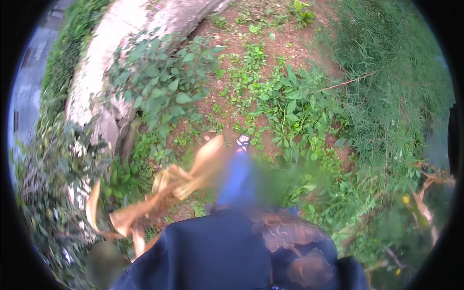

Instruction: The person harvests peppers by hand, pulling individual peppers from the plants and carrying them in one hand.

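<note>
Neither of my hands shows. My dark jacket (208, 251), with a brown leaf-like print on its right part, fills the lower middle. Long, dry tan leaves (145, 208) stick out in front of my left side, partly blurred; what holds them, if anything, is out of sight. More dry strips (425, 203) show at the far right, beside blurred green foliage (401, 241). Below me, a blue trouser leg (237, 181) ends in a foot in a dark strapped sandal (243, 141).
Brown soil (217, 113) with low weeds (295, 104) runs ahead. A broad-leaved bush (166, 82) grows against a pale stone ledge (108, 53) on the left. Feathery green growth (386, 72) crowds the right, with a thin bare twig (345, 83) reaching inward.
</note>
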Action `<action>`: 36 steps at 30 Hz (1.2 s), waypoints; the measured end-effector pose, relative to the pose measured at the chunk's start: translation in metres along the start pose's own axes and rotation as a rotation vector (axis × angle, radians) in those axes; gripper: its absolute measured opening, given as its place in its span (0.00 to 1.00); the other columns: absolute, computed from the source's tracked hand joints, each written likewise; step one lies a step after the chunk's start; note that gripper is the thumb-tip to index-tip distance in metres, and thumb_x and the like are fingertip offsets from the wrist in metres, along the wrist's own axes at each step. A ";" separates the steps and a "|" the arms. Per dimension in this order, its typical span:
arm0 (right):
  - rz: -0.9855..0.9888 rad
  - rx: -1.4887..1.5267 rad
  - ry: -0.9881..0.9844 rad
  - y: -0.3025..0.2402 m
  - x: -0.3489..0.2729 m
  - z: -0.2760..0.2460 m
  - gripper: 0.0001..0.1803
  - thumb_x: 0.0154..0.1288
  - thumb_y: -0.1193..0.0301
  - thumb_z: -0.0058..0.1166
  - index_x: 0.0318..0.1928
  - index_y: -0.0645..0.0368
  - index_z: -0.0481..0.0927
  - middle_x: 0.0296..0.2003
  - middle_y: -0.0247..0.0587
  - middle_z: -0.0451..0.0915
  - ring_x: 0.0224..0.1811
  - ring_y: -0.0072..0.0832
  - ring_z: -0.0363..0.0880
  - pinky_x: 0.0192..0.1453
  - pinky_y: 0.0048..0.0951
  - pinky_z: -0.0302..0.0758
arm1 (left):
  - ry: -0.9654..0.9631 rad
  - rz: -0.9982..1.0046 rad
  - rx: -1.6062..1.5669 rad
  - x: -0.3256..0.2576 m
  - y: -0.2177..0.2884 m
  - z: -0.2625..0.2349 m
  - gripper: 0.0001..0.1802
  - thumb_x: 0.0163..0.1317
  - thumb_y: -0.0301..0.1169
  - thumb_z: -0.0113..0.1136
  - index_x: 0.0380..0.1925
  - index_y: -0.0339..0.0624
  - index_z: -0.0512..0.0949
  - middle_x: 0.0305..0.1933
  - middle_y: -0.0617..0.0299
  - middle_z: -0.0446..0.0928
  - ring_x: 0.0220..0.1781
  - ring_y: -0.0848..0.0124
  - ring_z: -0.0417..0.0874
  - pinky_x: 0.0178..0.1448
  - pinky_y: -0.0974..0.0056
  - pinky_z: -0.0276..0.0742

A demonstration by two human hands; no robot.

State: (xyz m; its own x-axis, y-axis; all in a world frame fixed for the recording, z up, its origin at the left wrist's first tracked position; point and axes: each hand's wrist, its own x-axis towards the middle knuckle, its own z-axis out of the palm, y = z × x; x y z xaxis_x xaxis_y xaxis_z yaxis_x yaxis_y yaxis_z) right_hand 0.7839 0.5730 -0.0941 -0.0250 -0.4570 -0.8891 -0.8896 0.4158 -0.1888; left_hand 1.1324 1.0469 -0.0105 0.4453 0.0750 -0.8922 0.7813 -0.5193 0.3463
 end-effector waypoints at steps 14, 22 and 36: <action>-0.288 -0.665 0.062 -0.156 -0.086 0.109 0.17 0.68 0.60 0.51 0.39 0.64 0.78 0.25 0.40 0.80 0.26 0.23 0.76 0.30 0.26 0.74 | -0.139 0.032 -0.540 0.103 0.142 -0.121 0.37 0.64 0.33 0.58 0.68 0.37 0.51 0.55 0.51 0.74 0.56 0.63 0.77 0.60 0.59 0.72; -0.211 -0.372 -0.061 -0.247 -0.026 0.170 0.16 0.68 0.61 0.51 0.40 0.63 0.77 0.25 0.40 0.80 0.25 0.24 0.77 0.30 0.26 0.74 | -0.174 0.200 -0.328 0.134 0.237 -0.166 0.24 0.64 0.35 0.59 0.57 0.40 0.67 0.54 0.57 0.75 0.55 0.67 0.76 0.60 0.62 0.71; -0.075 -0.038 -0.170 -0.371 -0.074 0.263 0.13 0.69 0.63 0.50 0.45 0.60 0.75 0.27 0.40 0.78 0.23 0.25 0.77 0.25 0.25 0.74 | 0.051 0.132 -0.105 0.163 0.323 -0.251 0.42 0.61 0.35 0.60 0.70 0.40 0.50 0.65 0.51 0.65 0.65 0.62 0.67 0.63 0.60 0.64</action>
State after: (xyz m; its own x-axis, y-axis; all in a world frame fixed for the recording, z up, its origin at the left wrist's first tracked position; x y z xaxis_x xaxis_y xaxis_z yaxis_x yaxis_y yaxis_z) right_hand 1.2356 0.6589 -0.0682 0.1168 -0.3447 -0.9314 -0.9028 0.3539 -0.2442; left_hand 1.5666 1.1050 0.0287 0.5671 0.0567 -0.8217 0.7545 -0.4360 0.4906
